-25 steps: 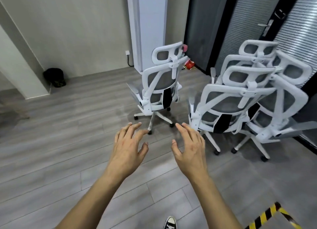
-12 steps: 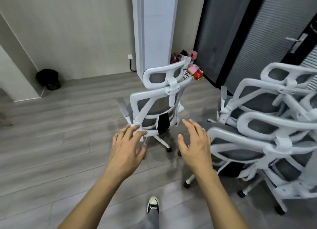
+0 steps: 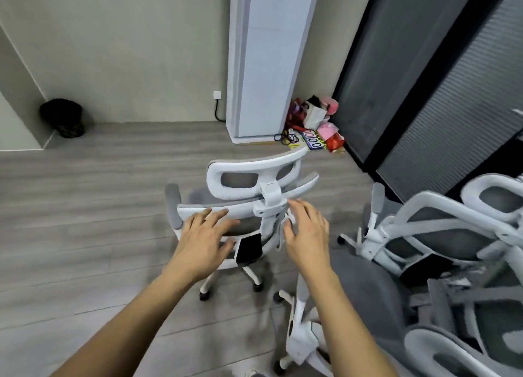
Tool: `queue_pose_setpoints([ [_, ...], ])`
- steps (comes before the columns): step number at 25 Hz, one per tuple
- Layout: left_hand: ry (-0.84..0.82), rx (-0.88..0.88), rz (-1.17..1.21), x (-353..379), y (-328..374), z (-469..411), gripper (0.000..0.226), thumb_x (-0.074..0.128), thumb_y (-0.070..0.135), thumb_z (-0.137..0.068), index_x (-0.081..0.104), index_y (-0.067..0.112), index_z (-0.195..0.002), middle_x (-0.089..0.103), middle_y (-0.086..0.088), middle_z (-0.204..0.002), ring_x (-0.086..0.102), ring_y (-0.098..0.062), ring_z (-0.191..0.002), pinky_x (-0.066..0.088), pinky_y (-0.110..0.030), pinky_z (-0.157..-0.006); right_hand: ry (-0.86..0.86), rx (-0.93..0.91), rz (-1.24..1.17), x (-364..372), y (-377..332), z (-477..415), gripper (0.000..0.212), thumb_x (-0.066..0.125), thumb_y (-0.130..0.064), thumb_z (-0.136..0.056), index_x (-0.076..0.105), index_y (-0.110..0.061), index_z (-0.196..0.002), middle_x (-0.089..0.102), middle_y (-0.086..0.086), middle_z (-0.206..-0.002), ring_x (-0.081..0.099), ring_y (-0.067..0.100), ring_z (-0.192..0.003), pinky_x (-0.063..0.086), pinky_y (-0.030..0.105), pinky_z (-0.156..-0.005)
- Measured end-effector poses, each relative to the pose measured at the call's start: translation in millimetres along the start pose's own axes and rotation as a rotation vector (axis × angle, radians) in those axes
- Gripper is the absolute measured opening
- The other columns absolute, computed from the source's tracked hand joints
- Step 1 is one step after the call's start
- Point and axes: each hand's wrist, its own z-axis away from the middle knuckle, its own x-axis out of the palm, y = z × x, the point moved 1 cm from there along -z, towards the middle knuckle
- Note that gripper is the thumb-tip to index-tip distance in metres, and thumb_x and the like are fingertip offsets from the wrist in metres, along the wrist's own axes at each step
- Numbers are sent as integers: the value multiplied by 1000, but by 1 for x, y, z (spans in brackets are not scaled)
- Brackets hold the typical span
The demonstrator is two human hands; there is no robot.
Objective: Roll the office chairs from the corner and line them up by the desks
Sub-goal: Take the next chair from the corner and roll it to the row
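Against the far wall on the left, a black bin [image 3: 62,118] sits on the grey wood floor [image 3: 85,221] in the corner. Further right, a wall socket [image 3: 217,95] has a dark cord running down beside a tall white cabinet [image 3: 271,57]. At the foot of that cabinet lies a heap of bags and packets [image 3: 314,125], pink, red and white.

Nearer the camera, in the middle of the floor, a white office chair [image 3: 254,184] with grey mesh stands on its wheels, its back turned toward the person. The left hand [image 3: 205,238] is stretched out at the left part of the backrest, fingers spread and released; whether they touch the frame I cannot tell. The right hand [image 3: 307,235] reaches to the right of the chair's centre post, fingers open too and gripping nothing.

To the right, a cluster of other chairs [image 3: 441,235] of the same kind is crowded together along a dark partition with grey blinds [image 3: 458,99], well clear of the bin.
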Motion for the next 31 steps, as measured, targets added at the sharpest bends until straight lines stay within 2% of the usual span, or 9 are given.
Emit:
queue_pose_setpoints([
  [4, -19, -105, -79, 36, -19, -58, 55, 29, 52, -90, 56, 33, -134, 58, 1, -138, 51, -31, -128, 37, -45, -105, -133, -7, 55, 51, 60, -77, 40, 55, -22, -89, 58, -23, -129, 59, 0, -135, 56, 31, -112, 41, 48, -99],
  [7, -63, -253, -104, 66, -34, -80, 59, 30, 56, -88, 58, 26, -130, 62, -2, -130, 53, -34, -126, 37, -48, -107, -180, -57, 77, 86, 104, -115, 39, 50, -29, -91, 60, -22, -128, 58, 3, -137, 52, 30, -126, 36, 49, -109],
  [9, -33, -358, -79, 81, -42, -87, 60, 35, 61, -87, 60, 23, -125, 64, -3, -125, 51, -36, -128, 32, -53, -112, -223, -156, 2, 106, 125, -129, 42, 41, -36, -97, 58, -19, -131, 55, 6, -142, 42, 28, -139, 28, 51, -118],
  [11, 20, -405, -86, 88, -44, -88, 56, 43, 64, -87, 62, 22, -119, 65, -2, -114, 54, -32, -119, 30, -51, -113, -266, -220, -92, 119, 137, -134, 41, 38, -37, -102, 56, -17, -133, 50, 7, -146, 33, 26, -145, 26, 51, -120],
  [15, 67, -429, -107, 91, -34, -73, 52, 43, 65, -88, 61, 24, -114, 63, 0, -104, 55, -29, -107, 37, -49, -109, -288, -307, -174, 123, 147, -136, 40, 39, -36, -104, 56, -17, -134, 50, 7, -146, 31, 27, -147, 23, 44, -122],
  [18, 79, -483, -97, 93, -26, -54, 50, 41, 66, -89, 61, 25, -109, 61, 2, -101, 53, -30, -100, 42, -45, -98, -346, -371, -211, 122, 145, -142, 39, 40, -37, -104, 57, -18, -133, 51, 6, -144, 32, 25, -146, 19, 35, -123],
  [22, 140, -601, -141, 88, -24, -3, 47, 44, 67, -88, 61, 27, -105, 59, 3, -97, 52, -28, -94, 46, -42, -83, -434, -493, -248, 132, 113, -136, 42, 38, -40, -103, 58, -19, -133, 54, 4, -139, 34, 25, -144, 22, 41, -122],
  [26, 165, -755, -165, 64, -45, 81, 51, 41, 72, -88, 60, 29, -108, 59, 6, -98, 51, -25, -97, 45, -41, -82, -481, -623, -287, 149, 42, -95, 40, 40, -41, -103, 58, -22, -133, 53, 2, -141, 36, 23, -143, 26, 45, -120],
  [31, 264, -984, -189, 34, -58, 233, 53, 42, 75, -86, 60, 29, -104, 58, 7, -96, 50, -24, -94, 44, -39, -81, -547, -866, -267, 163, -69, -7, 40, 41, -46, -99, 60, -28, -129, 58, 0, -135, 46, 26, -134, 28, 46, -116],
])
